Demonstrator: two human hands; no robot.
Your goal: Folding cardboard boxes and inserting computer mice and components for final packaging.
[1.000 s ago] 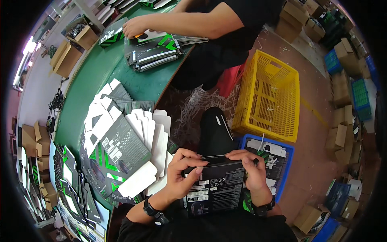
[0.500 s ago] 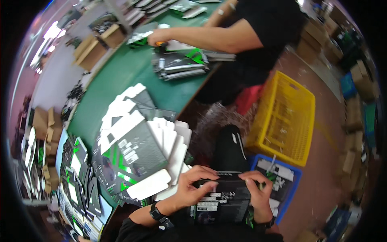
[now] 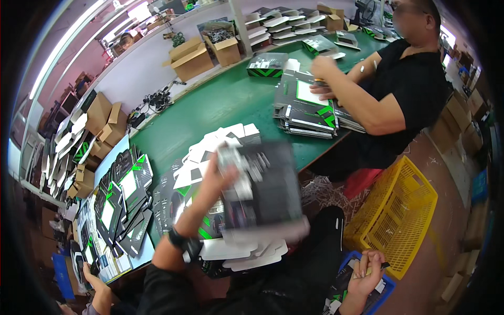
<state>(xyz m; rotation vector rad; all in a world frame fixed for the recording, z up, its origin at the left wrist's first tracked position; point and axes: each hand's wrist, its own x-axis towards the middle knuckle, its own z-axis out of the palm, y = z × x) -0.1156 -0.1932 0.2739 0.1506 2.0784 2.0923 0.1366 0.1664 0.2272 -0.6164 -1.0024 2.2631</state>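
My left hand grips a black printed carton by its left edge. The carton is smeared by motion and has a pale lower edge. It hangs over a fanned pile of flat cartons with white flaps, on the green table. Over at the lower right, my right hand is raised with curled fingers around a small thin tool with a black end; its kind is hard to make out. Below that hand is a blue crate holding scraps and printed pieces.
Across the green table, a person in black works at a stack of cartons. A yellow basket stands on the floor at right. At left lie more black-and-green cartons; another person's hand shows there.
The carton has moved from my lap up and left over the pile, in my left hand. My right hand has let go of it and moved right. The view has shifted too.
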